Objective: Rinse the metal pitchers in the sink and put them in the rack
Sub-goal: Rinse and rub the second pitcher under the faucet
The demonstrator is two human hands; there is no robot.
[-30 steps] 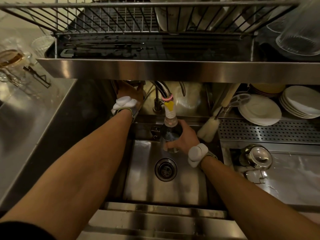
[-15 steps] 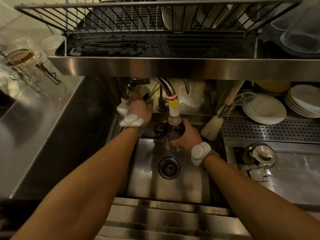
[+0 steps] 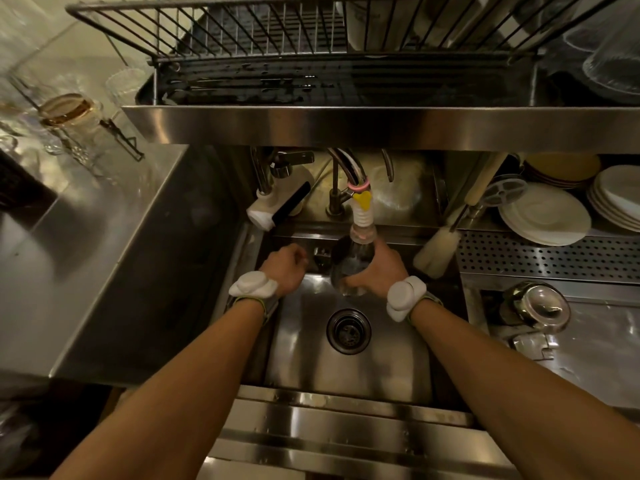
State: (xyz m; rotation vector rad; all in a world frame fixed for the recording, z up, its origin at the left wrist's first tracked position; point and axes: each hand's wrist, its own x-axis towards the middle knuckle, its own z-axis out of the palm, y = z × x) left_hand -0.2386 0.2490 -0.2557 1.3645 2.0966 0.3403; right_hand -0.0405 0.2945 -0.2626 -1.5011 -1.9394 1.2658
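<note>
Head view, only one we had. We saw the right hand clamped around a metal pitcher, held over the back of the sink, just behind the drain. The pitcher sat directly under the tap nozzle, mouth up against it; whether water ran, we could not tell. The left hand was just left of the pitcher, fingers curled loosely together, holding nothing and not touching it. Both wrists carried white bands.

Relative to the sink: the rack stood above and behind it on a steel shelf, wires mostly bare on the left side, glassware at its far right. A brush leaned at the sink's back right corner. Stacked plates lay right of and behind the sink. A second shiny pitcher lay on the counter just right of the sink. Glass jars stood well left of it.
</note>
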